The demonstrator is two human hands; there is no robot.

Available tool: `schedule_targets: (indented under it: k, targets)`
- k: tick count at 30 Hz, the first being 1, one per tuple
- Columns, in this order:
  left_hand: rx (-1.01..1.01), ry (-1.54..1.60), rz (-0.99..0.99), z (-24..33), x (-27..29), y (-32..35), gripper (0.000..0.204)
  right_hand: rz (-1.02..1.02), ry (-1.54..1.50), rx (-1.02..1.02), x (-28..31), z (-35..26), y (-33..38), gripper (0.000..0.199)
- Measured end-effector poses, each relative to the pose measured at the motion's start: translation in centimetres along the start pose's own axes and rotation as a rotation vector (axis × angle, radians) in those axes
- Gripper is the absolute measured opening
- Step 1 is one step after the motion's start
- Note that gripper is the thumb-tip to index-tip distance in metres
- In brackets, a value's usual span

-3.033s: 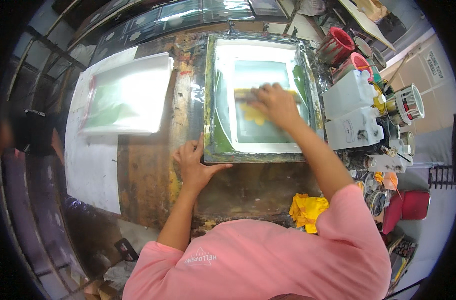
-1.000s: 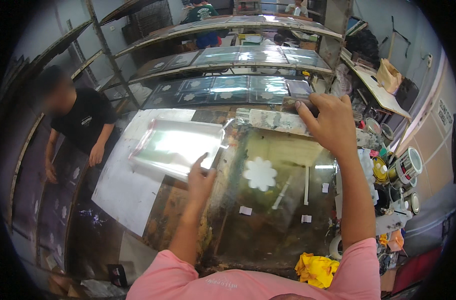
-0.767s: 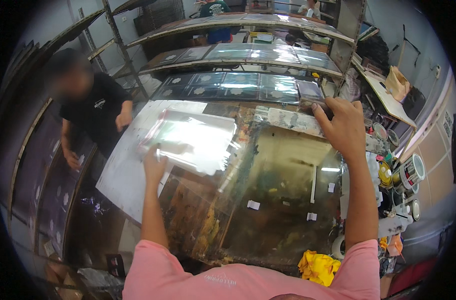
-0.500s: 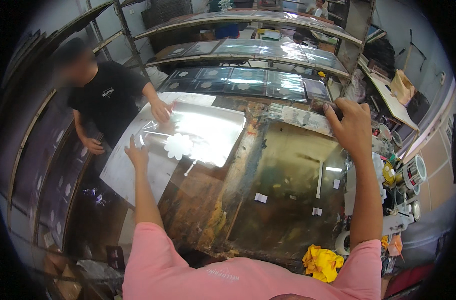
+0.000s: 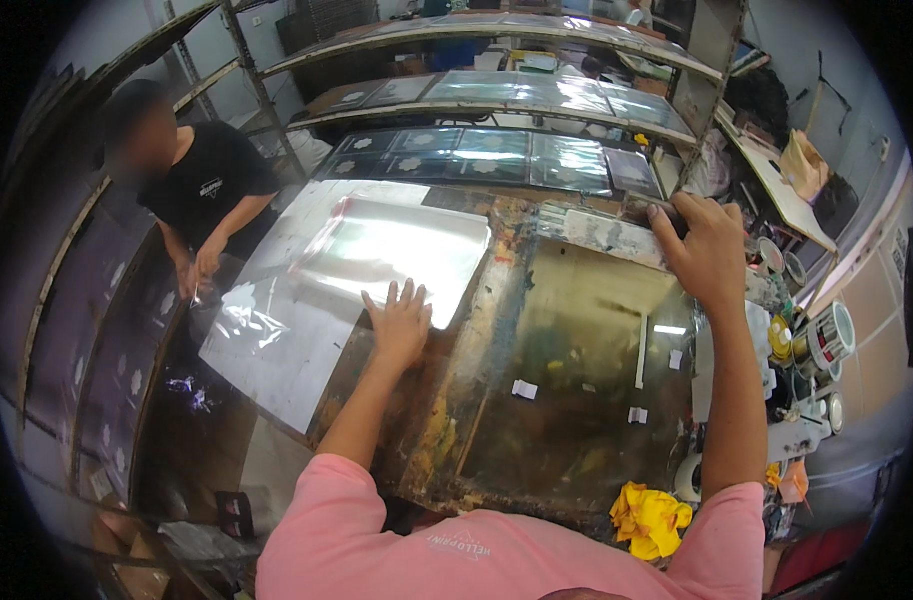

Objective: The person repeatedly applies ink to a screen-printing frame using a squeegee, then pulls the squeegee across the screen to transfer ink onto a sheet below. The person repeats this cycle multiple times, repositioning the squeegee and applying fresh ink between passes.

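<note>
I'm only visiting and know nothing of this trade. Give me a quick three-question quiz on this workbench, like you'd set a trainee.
1. Which hand of the person in pink is at the near edge of the clear plastic sheets? A) right B) left
2. True or false: the crumpled yellow cloth lies nearer that person's body than the sheets do.
3. Fill in: the co-worker on the left wears a ____ shirt.

Key: 1. B, the left hand; 2. True; 3. black.
</note>
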State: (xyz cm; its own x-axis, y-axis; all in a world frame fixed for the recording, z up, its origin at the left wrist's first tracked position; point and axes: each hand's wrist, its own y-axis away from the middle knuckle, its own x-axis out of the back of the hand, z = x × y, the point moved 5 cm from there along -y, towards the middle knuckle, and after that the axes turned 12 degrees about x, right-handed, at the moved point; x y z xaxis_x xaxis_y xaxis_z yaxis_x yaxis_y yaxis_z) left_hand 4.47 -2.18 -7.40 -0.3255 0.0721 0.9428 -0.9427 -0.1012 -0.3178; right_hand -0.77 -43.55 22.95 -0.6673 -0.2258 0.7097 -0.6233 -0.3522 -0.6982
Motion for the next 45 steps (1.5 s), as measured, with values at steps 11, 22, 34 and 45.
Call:
schedule_targets:
  k: [11,22,34,45]
  targets:
    - [-0.086,0.28,-0.052,1.6,8.2,-5.7,0.041,0.014,-0.013,0.006,-0.1,0.9,-0.1,0.043]
    - [-0.425,0.373,-0.352,22.2,1.7,8.7,0.063,0.042,0.052,0.056,-1.6,1.4,0.7,0.048]
    - [-0.697,0.369,-0.334,32.6,-0.4,15.4,0.123,-0.003,-0.036,0.028,-1.1,2.5,-1.0,0.056]
    - [-0.742,0.435,-0.293,33.0,0.2,15.8,0.121,0.025,0.05,0.033,-0.7,2.2,-1.8,0.059]
